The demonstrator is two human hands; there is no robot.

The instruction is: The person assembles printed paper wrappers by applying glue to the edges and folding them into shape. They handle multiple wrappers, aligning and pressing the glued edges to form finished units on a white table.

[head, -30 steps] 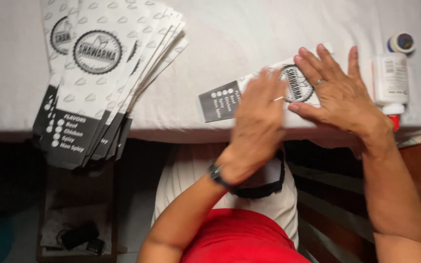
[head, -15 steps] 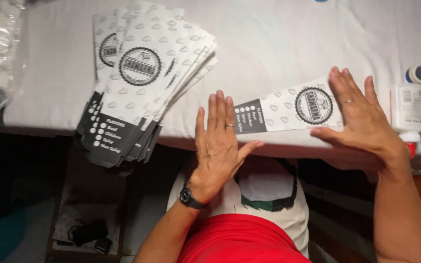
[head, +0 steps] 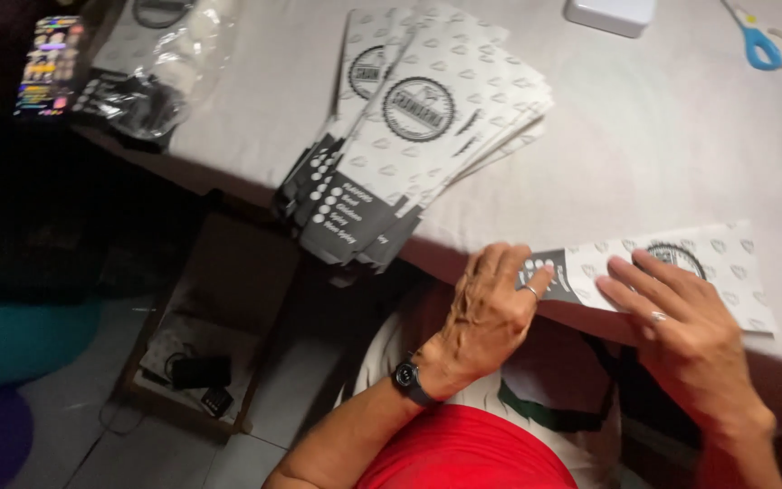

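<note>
A flat white paper sleeve (head: pixel 717 263) with a dark end and a round emblem lies along the near edge of the white-covered table (head: pixel 644 145). My left hand (head: pixel 486 317), with a ring and a black wristwatch, curls over the sleeve's dark end at the table edge and grips it. My right hand (head: pixel 681 335), fingers spread, presses flat on the sleeve's middle. A fanned stack of the same printed sleeves (head: pixel 418 127) lies further left, overhanging the table edge.
Blue-handled scissors (head: pixel 760 45) and a white box (head: pixel 610 14) lie at the far side. A crumpled clear plastic bag (head: pixel 151 86) sits at the table's left end beside a lit phone screen (head: pixel 47 63). Below the table stands a low shelf with cables (head: pixel 196 371).
The view has swung right and tilted. My left hand moved from below the table edge up onto the sleeve's dark end. My right hand slid toward the sleeve's middle.
</note>
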